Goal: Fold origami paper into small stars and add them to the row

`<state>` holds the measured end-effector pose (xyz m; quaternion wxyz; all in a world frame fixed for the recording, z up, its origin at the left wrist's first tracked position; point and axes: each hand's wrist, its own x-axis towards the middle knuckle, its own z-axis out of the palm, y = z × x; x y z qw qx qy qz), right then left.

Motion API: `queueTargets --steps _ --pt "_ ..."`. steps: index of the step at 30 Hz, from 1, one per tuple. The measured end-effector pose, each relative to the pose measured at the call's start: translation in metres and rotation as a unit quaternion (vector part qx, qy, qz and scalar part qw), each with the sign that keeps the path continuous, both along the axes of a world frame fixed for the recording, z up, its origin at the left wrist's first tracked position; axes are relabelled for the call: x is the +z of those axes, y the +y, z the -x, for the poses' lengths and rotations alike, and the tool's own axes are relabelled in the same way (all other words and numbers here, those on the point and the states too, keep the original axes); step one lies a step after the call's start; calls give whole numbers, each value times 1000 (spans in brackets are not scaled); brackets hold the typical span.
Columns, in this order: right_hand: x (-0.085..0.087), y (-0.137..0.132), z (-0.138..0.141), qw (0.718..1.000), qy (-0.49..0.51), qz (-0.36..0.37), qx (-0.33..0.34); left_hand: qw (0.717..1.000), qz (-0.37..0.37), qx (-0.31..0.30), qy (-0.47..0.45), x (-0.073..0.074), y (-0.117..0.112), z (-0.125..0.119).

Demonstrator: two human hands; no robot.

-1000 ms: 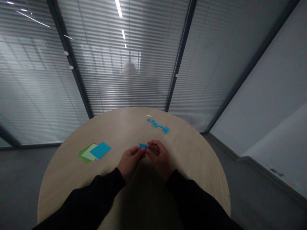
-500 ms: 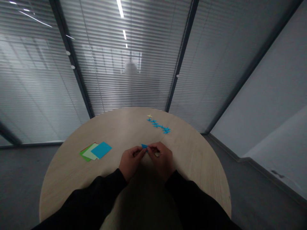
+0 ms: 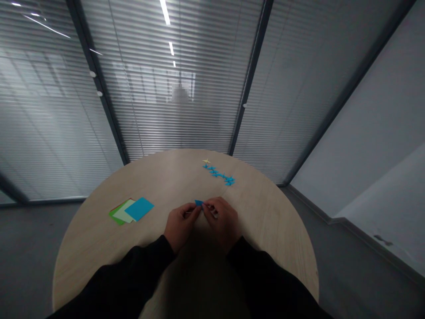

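A small folded piece of blue paper (image 3: pixel 198 202) is pinched between my two hands, close to the middle of the table. My left hand (image 3: pixel 181 221) is closed on its left side with thumb and fingertips. From the right, my right hand (image 3: pixel 222 219) grips it the same way. Only a small blue corner shows above the fingertips; the rest is covered by them. Beyond my hands lies a row of several small folded blue paper pieces (image 3: pixel 219 175), with a pale yellow folded paper piece (image 3: pixel 206 161) at its far end.
The round wooden table (image 3: pixel 169 173) holds a fanned stack of paper sheets at the left: a blue sheet (image 3: pixel 140 208) on top, then pale green, green and a reddish edge. Glass panels with blinds (image 3: pixel 179 128) stand behind the table, and a white wall (image 3: pixel 358 146) rises at the right.
The hands and the blue paper stay almost in place, with only a slight shift of the fingers of my right hand. The whole view has moved a little.
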<state>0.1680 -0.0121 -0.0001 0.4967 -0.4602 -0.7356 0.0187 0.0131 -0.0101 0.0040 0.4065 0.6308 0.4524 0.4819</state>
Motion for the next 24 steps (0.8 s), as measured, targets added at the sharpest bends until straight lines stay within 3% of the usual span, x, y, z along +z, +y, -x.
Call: queueTargets --steps 6,15,24 --pt "0 -1 1 1000 4 4 -5 1000 10 7 -24 1 0 0" --pt "3 -1 -1 998 -33 -34 -45 997 58 0 -59 -10 0 -8" --pt "5 -2 -1 998 -36 -15 -50 998 29 16 -47 -5 -1 -9"
